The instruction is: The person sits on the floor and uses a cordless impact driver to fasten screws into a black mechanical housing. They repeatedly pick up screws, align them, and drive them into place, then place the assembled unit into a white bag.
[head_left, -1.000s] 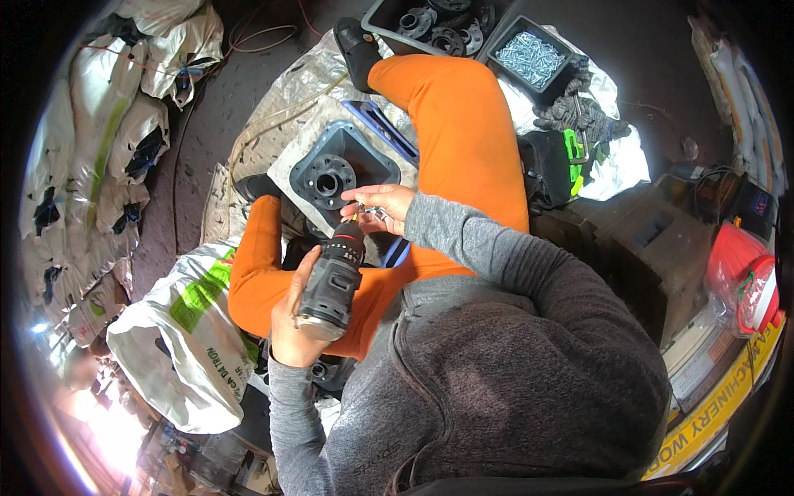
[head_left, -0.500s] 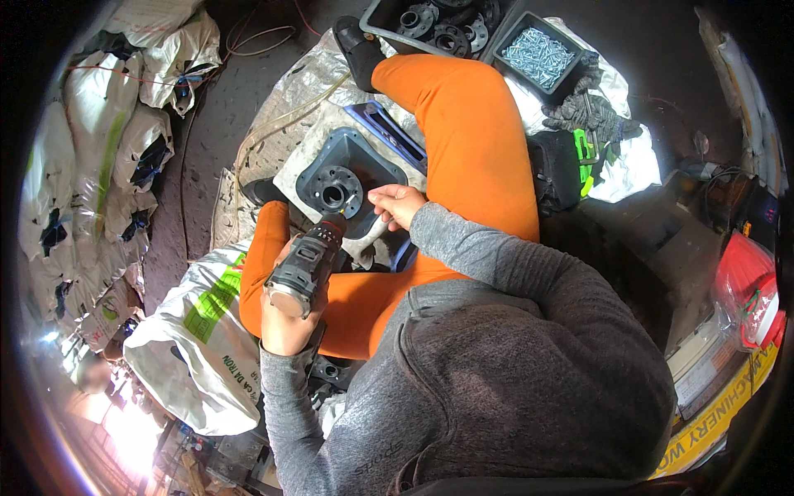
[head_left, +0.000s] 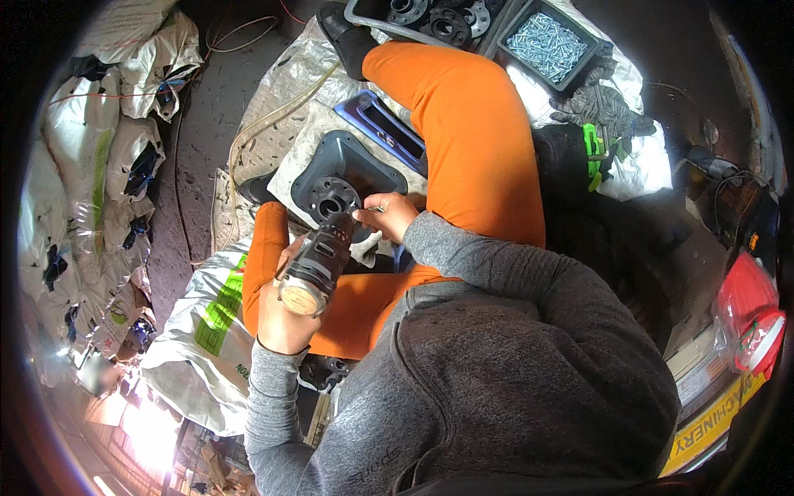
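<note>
While my left grip [head_left: 285,318] clamps the cordless drill [head_left: 318,260], its nose meets the grey housing [head_left: 343,169] at 12 o'clock. My right grip [head_left: 389,217] pinches a small screw there.

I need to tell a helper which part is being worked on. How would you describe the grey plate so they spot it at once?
Start at the orange trouser legs and look at the gap between them, on the pale sacking. The grey plate lies there, just ahead of the drill in the left hand. Unlike the blue tray beside it, it has a round black hub with bolt holes.
</note>
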The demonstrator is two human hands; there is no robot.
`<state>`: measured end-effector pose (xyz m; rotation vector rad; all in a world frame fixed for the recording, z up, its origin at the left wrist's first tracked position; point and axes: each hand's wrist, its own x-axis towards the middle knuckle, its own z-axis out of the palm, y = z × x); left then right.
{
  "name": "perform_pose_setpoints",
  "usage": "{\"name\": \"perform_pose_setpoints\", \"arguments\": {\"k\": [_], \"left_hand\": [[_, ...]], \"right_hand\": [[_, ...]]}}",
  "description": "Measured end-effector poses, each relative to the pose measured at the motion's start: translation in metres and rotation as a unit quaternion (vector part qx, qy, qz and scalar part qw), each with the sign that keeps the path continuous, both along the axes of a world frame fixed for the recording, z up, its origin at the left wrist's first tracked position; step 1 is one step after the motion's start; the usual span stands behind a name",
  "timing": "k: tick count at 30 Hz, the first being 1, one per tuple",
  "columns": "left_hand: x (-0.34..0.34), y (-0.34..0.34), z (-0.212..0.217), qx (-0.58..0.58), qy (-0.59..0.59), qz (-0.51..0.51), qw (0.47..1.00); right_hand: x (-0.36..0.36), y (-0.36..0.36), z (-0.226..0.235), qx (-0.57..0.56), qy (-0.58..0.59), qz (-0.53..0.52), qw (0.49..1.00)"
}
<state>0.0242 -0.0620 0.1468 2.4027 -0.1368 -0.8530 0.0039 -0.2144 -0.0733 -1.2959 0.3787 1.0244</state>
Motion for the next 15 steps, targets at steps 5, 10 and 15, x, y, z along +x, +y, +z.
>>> {"name": "perform_pose_setpoints", "arguments": {"k": [5,10,15], "left_hand": [[0.005,-0.004,-0.005,0.01,0.022,0.023,0.999],[0.003,0.002,-0.012,0.0,0.018,0.017,1.0],[-0.005,0.003,-0.019,-0.004,-0.011,0.054,0.998]], "right_hand": [[0.006,-0.005,0.014,-0.019,-0.054,0.008,0.998],[0.007,-0.005,0.016,-0.013,-0.058,0.006,0.998],[0.007,-0.005,0.015,-0.03,-0.086,-0.004,0.996]]}}
